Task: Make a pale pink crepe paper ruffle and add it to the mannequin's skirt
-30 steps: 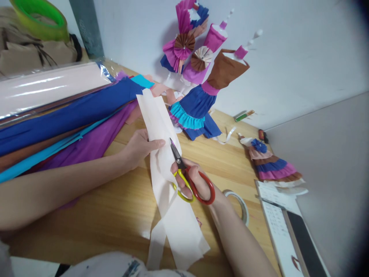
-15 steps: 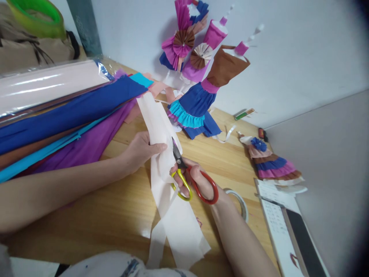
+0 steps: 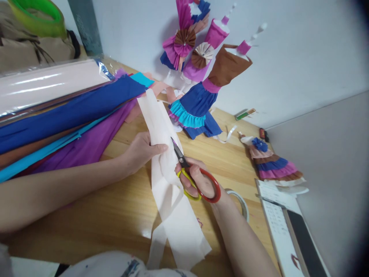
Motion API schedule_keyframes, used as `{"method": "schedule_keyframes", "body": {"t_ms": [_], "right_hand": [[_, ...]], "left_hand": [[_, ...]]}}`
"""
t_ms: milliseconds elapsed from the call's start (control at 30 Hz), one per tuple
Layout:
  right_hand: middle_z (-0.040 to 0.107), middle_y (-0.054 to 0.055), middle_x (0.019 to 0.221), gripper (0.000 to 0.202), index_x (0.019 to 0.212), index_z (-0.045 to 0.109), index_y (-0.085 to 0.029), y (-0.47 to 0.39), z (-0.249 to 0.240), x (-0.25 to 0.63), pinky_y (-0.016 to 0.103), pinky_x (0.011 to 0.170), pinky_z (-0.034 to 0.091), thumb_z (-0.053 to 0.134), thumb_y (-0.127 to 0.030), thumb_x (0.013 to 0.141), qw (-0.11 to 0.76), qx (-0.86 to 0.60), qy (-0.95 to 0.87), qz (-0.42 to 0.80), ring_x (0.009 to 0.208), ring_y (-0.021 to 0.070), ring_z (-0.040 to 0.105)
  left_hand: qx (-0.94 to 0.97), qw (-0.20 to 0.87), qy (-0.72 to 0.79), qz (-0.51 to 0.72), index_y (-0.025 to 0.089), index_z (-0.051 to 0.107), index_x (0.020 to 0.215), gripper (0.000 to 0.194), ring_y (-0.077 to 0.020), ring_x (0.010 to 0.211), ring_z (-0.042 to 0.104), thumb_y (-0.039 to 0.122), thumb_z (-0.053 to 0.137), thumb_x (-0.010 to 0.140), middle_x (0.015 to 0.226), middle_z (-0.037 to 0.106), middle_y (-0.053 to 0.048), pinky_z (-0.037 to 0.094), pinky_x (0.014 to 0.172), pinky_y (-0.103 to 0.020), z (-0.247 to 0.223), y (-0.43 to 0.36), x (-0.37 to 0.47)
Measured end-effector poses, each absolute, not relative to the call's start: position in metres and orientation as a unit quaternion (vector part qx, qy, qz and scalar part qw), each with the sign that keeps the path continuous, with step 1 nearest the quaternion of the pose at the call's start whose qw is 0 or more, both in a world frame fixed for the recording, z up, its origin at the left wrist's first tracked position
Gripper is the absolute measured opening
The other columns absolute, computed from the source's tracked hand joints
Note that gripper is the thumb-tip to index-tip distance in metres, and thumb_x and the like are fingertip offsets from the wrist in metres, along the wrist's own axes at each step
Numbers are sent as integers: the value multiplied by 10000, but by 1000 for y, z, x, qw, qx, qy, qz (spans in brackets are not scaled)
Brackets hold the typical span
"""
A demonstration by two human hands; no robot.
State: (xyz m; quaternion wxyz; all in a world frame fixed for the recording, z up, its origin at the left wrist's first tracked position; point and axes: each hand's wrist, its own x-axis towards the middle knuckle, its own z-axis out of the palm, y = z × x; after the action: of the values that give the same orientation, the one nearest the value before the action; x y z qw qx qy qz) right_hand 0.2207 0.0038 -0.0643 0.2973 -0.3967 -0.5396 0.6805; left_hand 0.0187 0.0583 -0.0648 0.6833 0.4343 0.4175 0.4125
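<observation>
White paper [image 3: 161, 165] runs from beyond the left fingertips down past both hands, its near end below the right fingers with a narrow strip [image 3: 158, 246] beside it. Right-hand fingers are hooked through the loops of the scissors [image 3: 181, 159], the right hand [image 3: 204, 182] gripping them just right of the left thumb; compared with half a second ago, the yellow and red loops sit closer together. The left hand [image 3: 144, 152] pinches the paper, its grip unchanged, thumb on top, other fingers largely hidden. Whether the blades are biting paper is hard to tell. Right of the right fingers, the forearm partly covers a tape roll [image 3: 244, 206]. Farther beyond the fingertips stands a brown-and-blue paper dress [image 3: 203, 100]; behind it, a magenta dress [image 3: 180, 46] is cut off at the top.
</observation>
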Motion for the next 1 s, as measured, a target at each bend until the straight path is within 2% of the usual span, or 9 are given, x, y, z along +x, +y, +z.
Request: {"method": "schedule_keyframes", "body": {"t_ms": [100,500,700,867,1000], "right_hand": [[428,-86,571,584,949,533,-168,4,-60,221,164,307,231,480,-738,835,287,-394,-538,687,318,27,311],[479,-35,684,601,959,543,-199,3,-64,225,233,393,316,479,-776,804,278,-369,-509,726,429,74,399],[483,-41,640,610,938,549,-190,5,-65,223,225,368,286,454,-780,813,291,-376,-525,706,389,69,399],[456,-70,559,546,944,560,-166,4,-71,223,196,324,295,456,-698,877,311,-390,-538,680,323,55,379],[439,-82,558,567,943,560,-175,3,-69,222,185,307,281,477,-727,844,305,-396,-516,696,312,45,342]], "left_hand": [[438,688,412,405,113,701,788,220,-189,685,657,268,740,637,725,716,-39,526,643,-293,-65,58,18],[505,646,436,371,109,690,764,187,-166,660,636,261,711,657,741,721,-36,492,595,-250,-70,57,18],[513,651,423,366,107,695,801,225,-189,701,656,297,710,682,782,728,-52,516,623,-271,-70,54,17],[488,658,432,377,119,683,754,188,-174,640,640,283,722,671,723,713,-37,493,568,-250,-69,52,19],[502,648,434,374,107,698,762,192,-167,645,636,278,721,677,733,717,-44,489,570,-237,-72,53,19]]}}
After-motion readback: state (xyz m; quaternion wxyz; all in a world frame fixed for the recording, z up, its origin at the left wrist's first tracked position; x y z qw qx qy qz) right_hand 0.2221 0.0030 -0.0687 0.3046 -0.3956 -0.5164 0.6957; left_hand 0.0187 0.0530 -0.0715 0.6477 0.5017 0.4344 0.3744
